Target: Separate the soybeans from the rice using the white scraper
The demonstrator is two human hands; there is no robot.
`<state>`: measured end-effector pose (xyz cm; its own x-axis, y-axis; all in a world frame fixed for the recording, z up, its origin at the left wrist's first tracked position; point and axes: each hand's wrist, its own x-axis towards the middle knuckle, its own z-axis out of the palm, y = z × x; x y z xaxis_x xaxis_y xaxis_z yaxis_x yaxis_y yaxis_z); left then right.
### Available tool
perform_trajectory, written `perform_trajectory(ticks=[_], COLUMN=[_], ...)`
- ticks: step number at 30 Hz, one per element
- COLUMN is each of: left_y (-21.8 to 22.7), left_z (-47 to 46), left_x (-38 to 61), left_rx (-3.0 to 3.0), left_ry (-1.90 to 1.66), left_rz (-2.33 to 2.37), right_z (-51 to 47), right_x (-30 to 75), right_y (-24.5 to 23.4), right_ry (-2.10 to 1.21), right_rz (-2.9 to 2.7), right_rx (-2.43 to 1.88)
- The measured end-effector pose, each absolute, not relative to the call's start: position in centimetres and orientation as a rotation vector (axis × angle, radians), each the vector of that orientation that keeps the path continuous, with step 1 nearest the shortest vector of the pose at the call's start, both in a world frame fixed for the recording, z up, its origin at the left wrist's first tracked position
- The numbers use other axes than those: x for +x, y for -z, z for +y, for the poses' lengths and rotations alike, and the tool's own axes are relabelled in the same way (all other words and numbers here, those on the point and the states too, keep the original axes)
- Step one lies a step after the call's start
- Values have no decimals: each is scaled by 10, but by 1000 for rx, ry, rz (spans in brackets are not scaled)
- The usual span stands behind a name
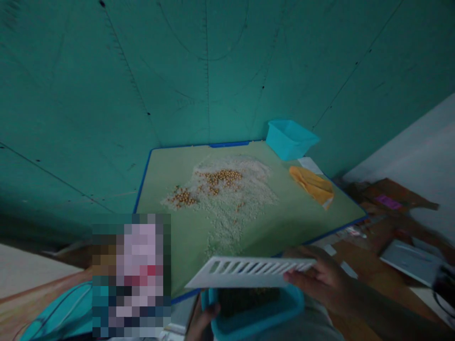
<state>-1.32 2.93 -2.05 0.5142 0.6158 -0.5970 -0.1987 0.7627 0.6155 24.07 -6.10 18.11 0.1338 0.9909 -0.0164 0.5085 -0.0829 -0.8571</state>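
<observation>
My right hand [316,277] grips the right end of a white slotted plastic board [245,279], fingers wrapped over its edge. The board is tilted above a blue plastic bin [256,327] with a dark, partly hidden filling. At the bin's left rim is my left hand [204,319], its thumb over the edge and its other fingers mostly hidden. On the pale green tabletop [291,218] spreads a heap of small whitish grains [227,203], like rice. Round yellow-brown beans [220,179] lie on that heap, with a smaller cluster [183,196] to the left.
An aqua plastic bin [291,142] stands at the table's back right corner. Near it lie a yellow cloth [313,183] and a white paper [310,166]. A green wall [206,71] rises behind the table. Cardboard [398,194] and a grey flat case [408,260] are at right.
</observation>
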Motion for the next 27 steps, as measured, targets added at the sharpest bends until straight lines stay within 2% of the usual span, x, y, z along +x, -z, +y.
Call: perform_trajectory(ticks=[7, 17, 27], left_y=[9, -22, -24], left_z=[35, 41, 26], left_x=[-18, -11, -12], left_rx=[580, 547, 482], left_ry=[-503, -327, -464], left_rz=[1052, 1111, 1256], right_z=[-43, -2, 16], right_x=[233, 224, 258], right_y=[-182, -197, -183], right_ry=[-644, -772, -694], right_rz=[-1555, -1619, -1363], right_rx=[-1803, -1710, -1795])
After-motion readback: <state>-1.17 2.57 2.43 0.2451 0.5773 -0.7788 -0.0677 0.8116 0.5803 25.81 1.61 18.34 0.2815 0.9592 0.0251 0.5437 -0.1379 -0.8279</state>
